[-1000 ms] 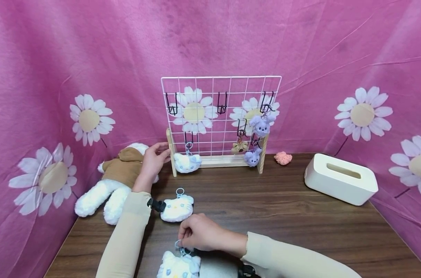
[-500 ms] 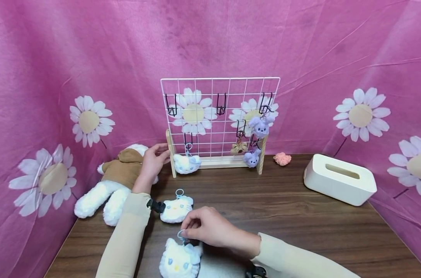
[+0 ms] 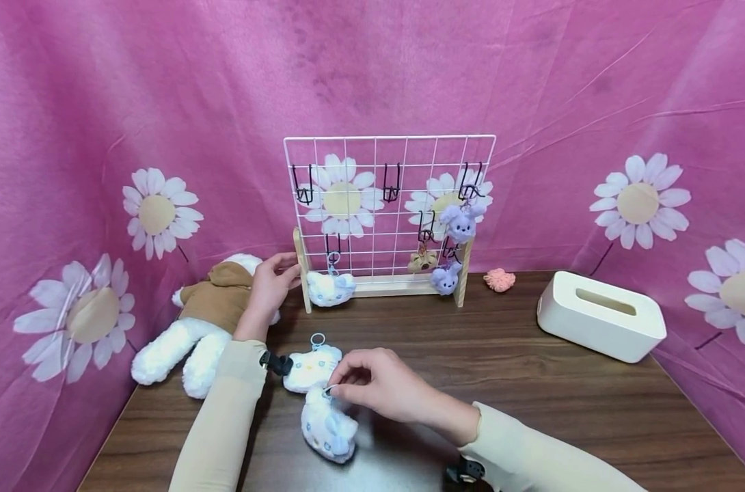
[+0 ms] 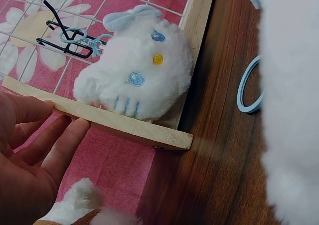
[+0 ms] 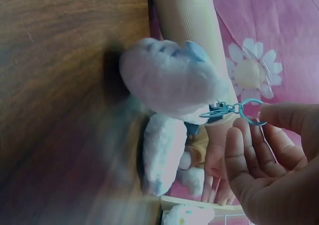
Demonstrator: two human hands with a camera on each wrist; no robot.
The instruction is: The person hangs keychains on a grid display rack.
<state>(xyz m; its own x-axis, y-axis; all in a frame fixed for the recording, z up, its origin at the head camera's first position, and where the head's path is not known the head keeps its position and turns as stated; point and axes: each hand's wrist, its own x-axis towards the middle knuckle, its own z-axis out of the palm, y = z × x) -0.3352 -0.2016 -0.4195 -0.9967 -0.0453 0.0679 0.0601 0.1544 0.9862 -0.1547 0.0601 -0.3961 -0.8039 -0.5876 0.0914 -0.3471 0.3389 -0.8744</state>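
My right hand (image 3: pixel 387 389) pinches the light-blue ring (image 5: pixel 252 112) of a white plush cat-head keychain (image 3: pixel 328 427). The plush hangs tilted from its chain above the table, a blue bow on its head. Farther forward lies a second white plush keychain (image 3: pixel 309 370), ring upward, partly behind the hanging one in the head view. With its fingers fairly straight, my left hand (image 3: pixel 271 287) touches the left wooden post (image 4: pixel 124 127) of a white wire grid rack (image 3: pixel 375 236). Beside that post, a third white cat plush (image 4: pixel 139 65) hangs from a black hook (image 4: pixel 75 43).
Purple plush keychains (image 3: pixel 461 222) and a small brown one (image 3: pixel 423 261) hang at the rack's right. More black hooks (image 3: pixel 391 184) are on the grid. A plush toy in brown (image 3: pixel 220 301) lies left, a pink tuft (image 3: pixel 499 280) and a white tissue box (image 3: pixel 600 316) right.
My right hand has lifted the plush keychain off the near part of the table and carried it forward; the plush has turned and tilted. My left hand stays at the post.
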